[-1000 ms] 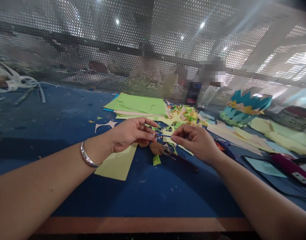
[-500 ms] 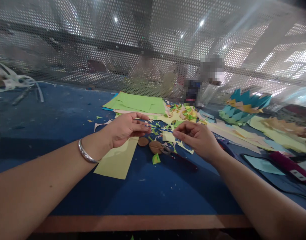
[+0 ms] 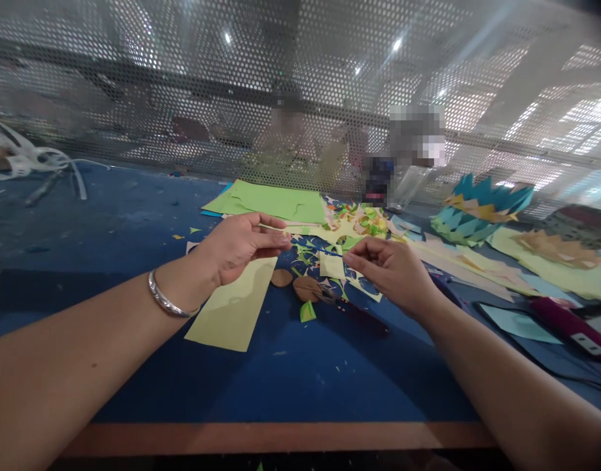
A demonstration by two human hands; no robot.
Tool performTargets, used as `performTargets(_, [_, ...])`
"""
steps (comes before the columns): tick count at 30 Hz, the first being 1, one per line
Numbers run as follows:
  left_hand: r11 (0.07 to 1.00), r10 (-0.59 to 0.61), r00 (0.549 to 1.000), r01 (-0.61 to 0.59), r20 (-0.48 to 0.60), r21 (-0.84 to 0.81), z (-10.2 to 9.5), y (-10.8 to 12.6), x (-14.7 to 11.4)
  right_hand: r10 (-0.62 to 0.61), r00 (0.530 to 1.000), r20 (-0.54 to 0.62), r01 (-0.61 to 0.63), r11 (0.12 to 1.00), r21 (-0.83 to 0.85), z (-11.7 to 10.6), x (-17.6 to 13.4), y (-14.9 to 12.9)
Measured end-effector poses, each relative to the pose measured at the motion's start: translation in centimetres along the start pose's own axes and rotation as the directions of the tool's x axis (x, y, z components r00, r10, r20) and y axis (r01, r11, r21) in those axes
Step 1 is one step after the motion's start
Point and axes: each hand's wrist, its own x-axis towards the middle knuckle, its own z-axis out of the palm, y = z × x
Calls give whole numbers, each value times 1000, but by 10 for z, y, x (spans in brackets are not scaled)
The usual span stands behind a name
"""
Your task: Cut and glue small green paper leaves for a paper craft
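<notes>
My left hand, with a silver bangle at the wrist, has thumb and fingertips pinched together at the left end of a thin blue strip. Thumb and forefinger of my right hand close on the strip's other end. It spans the gap between both hands, above the table. Beneath lie a pale yellow paper sheet, a small yellow square, two brown rounds and a folded green scrap. Scissors with dark handles rest against one brown round.
Green paper sheets are stacked at the back, beside a heap of cut scraps. Right of these stands a teal zigzag paper crown. A purple tool with a cord lies farther right. White strips sit far left.
My hands have drawn slightly apart, left hand leftward and up, right hand a little rightward. Another person's hand at the right edge has gone out of view.
</notes>
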Motion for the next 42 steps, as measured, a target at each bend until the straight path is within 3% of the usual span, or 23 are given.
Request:
performTargets(9, [999, 1, 999, 1, 46, -34, 3, -2, -1, 23, 987, 159, 18, 968, -251, 3, -1, -1])
performTargets(15, [999, 14, 999, -16, 47, 47, 7, -2, -6, 46, 975, 219, 28, 947, -321, 5, -2, -3])
performTargets(22, [996, 42, 996, -48, 79, 76, 16, -3, -12, 36, 978, 204, 57, 902, -429, 8, -4, -4])
performTargets(28, [999, -1, 991, -5, 137, 41, 22, -4, -18, -1, 994, 113, 64, 829, -556, 7, -7, -10])
performTargets(30, [999, -15, 987, 10, 158, 33, 23, -5, -19, -61, 995, 77, 92, 850, -518, 8, -8, -15])
performTargets(34, [999, 0, 980, -8, 199, 42, 25, -6, -22, -233, 972, 6, 226, 934, -278, 12, -12, -25])
performTargets(38, [997, 14, 972, -30, 233, 65, 31, -7, -26, -367, 930, -19, 357, 915, -189, 17, -17, -35])
performTargets(42, [994, 48, 972, -70, 229, 88, 36, -9, -28, -396, 918, -4, 391, 908, -153, 19, -18, -38])
